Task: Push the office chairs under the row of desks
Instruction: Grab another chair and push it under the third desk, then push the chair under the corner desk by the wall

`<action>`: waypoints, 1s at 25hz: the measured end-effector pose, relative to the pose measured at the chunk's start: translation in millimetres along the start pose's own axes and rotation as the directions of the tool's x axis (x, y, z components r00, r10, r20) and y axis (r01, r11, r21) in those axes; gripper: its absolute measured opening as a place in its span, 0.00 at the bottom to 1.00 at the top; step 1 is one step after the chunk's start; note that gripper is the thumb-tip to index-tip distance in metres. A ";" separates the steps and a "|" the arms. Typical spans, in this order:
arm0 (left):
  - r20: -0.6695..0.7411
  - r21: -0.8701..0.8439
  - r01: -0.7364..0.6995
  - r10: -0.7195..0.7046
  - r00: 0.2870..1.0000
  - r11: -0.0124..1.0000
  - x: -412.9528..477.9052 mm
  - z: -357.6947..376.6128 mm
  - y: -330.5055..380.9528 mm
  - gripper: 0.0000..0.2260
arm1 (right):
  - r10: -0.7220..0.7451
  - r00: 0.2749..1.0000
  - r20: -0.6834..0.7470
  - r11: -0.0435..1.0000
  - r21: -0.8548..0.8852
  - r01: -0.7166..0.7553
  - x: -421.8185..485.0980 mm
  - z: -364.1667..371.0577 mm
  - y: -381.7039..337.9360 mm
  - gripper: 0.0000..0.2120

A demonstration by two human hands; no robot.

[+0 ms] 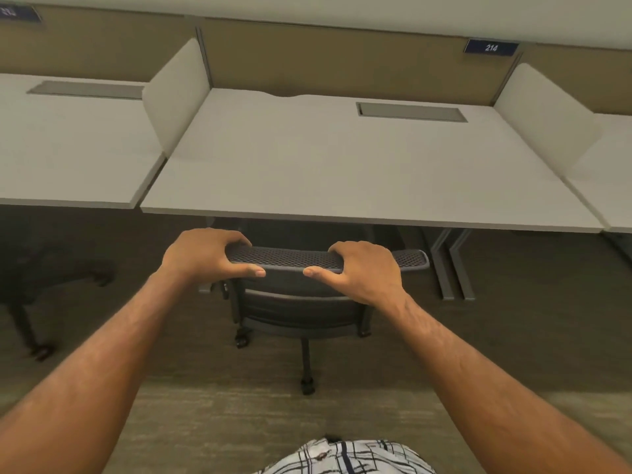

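A dark office chair (294,302) with a mesh backrest stands in front of the middle white desk (342,172). Its seat reaches under the desk's front edge, and its backrest top sits just short of that edge. My left hand (208,254) grips the left part of the backrest's top rim, fingers over the far side and thumb on the near side. My right hand (366,268) holds the same rim further right in the same way. Two of the chair's castors show on the carpet below.
White dividers (178,97) separate the middle desk from the left desk (68,148) and from the right desk (612,200). Grey desk legs (451,265) stand right of the chair. Another dark chair's base (30,316) lies in shadow at the left.
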State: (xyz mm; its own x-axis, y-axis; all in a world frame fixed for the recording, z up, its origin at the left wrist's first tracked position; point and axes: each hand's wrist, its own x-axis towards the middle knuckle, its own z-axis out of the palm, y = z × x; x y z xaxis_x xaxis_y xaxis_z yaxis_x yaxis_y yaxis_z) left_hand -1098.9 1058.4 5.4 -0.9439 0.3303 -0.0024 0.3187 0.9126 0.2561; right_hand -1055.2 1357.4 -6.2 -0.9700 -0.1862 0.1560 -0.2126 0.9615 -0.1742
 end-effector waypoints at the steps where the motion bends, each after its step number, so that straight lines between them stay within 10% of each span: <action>1: -0.032 0.007 0.009 -0.008 0.999 1.000 -3.1 1.4 2.6 0.42 | -0.010 1.000 0.002 1.000 0.015 0.010 -1.4 -0.5 2.6 0.50; 9: -0.393 0.032 0.152 -0.127 0.911 0.988 -78.2 44.5 9.2 0.36 | -0.345 0.919 -0.191 0.788 0.473 0.394 2.0 10.9 -22.4 0.24; 15: -0.430 -0.030 0.563 -0.519 0.739 0.826 -198.9 70.8 -32.8 0.42 | -0.644 0.755 -0.125 0.544 0.619 0.566 2.3 52.3 -145.6 0.34; 25: -0.160 0.007 0.873 -0.862 0.482 0.487 -395.2 108.3 -171.2 0.51 | -0.769 0.572 0.284 0.638 0.386 0.666 8.7 175.8 -343.5 0.56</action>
State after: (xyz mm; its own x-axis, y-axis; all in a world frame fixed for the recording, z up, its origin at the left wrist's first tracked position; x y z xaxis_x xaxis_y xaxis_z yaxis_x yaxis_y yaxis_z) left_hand -771.1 797.8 -142.2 -0.7431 -0.6658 -0.0668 -0.6686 0.7346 0.1155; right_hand -1011.3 989.9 -116.0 -0.4252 -0.9036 -0.0526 -0.8273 0.4116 -0.3823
